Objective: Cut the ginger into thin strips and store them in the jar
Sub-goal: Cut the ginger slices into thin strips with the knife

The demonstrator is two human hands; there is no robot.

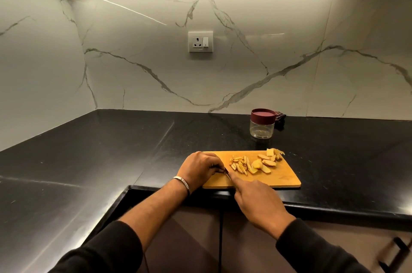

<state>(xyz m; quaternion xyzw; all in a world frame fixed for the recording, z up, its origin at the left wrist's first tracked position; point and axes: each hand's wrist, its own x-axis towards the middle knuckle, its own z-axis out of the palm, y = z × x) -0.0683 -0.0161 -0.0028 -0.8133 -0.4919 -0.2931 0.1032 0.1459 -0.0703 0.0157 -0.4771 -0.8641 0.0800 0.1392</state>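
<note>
Counter: black stone worktop (111, 150) in a marble-walled corner, strip light overhead, a wall socket (200, 41) above.
Board: wooden cutting board (281, 178) at the counter's front edge, its near side right at the lip.
Ginger: cut strips (239, 164) lie mid-board; uncut slices (266, 161) sit just beside them toward the far right corner.
Left hand: left hand (198, 169) is curled, fingertips pinched down on something small at the board's left end; from where I stand I cannot tell whether it is a ginger piece.
Right hand: right hand (258, 202) is closed around a knife (227, 174), forefinger stretched along it; only a little blade shows, right beside the left fingertips.
Jar: jar (262, 126) stands behind the board, well apart from the hands, maroon lid on, looking empty.
Progress: slicing looks partly done; nothing stored yet.
Risk: blade and fingertips are nearly touching, so a slip on a small piece could nick a finger; downward pressure so near the edge might shift the board.
</note>
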